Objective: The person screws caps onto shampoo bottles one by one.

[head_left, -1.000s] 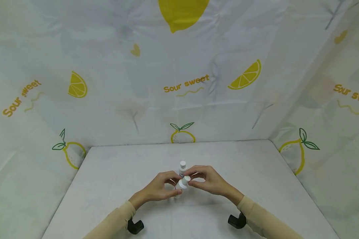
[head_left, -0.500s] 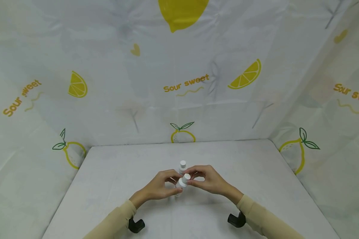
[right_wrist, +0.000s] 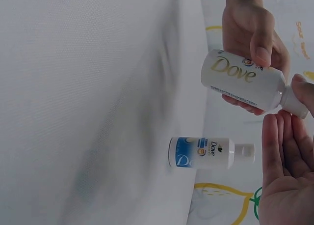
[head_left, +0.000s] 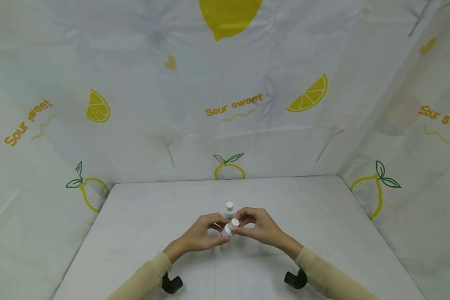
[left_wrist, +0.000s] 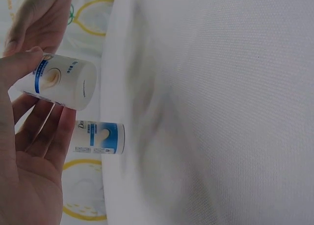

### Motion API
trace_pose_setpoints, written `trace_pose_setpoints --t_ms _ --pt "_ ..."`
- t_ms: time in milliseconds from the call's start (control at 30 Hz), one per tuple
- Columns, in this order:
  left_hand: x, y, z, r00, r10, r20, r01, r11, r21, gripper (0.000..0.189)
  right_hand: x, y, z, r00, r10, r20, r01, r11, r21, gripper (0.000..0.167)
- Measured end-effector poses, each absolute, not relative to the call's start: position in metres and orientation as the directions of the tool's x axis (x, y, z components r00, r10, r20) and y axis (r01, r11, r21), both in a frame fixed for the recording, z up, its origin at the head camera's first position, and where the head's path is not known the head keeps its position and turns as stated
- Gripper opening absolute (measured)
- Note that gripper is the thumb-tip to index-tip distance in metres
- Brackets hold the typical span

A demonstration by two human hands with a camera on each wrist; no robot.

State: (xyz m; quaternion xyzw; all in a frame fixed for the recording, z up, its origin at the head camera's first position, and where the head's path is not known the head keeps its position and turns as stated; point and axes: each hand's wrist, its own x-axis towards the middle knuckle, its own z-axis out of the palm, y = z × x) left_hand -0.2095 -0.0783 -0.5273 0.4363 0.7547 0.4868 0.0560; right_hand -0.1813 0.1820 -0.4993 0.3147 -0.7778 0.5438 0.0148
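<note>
We have left hand (head_left: pixel 199 234) gripping bottle (right_wrist: pixel 241 81), thumb and fingers around it, tilted above table (head_left: pixel 153 204); right hand (head_left: pixel 264 227) pinches its cap (right_wrist: pixel 294 103), thumb against fingers. We mark second bottle (right_wrist: pixel 202 153) upright on table, just beyond.

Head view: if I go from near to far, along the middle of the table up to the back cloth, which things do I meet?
Held white Dove bottle → standing white-and-blue Dove bottle → outlined lemon print with green leaves.
</note>
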Motion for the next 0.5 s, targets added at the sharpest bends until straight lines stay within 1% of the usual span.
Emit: trace_pose_setpoints --t_ms 233,500 --pt "-0.2081 -0.0768 -0.5271 -0.598 0.712 0.368 0.631 0.135 0.764 0.031 -0.1799 0.1819 -0.4998 -0.833 -0.444 0.33 -0.466 0.24 -0.852 0.024" --pt "-0.2093 -0.0765 -0.5275 -0.608 0.713 0.349 0.615 0.145 0.775 0.032 -0.1794 0.1817 -0.4994 -0.834 -0.443 0.33 -0.469 0.254 -0.846 0.024"
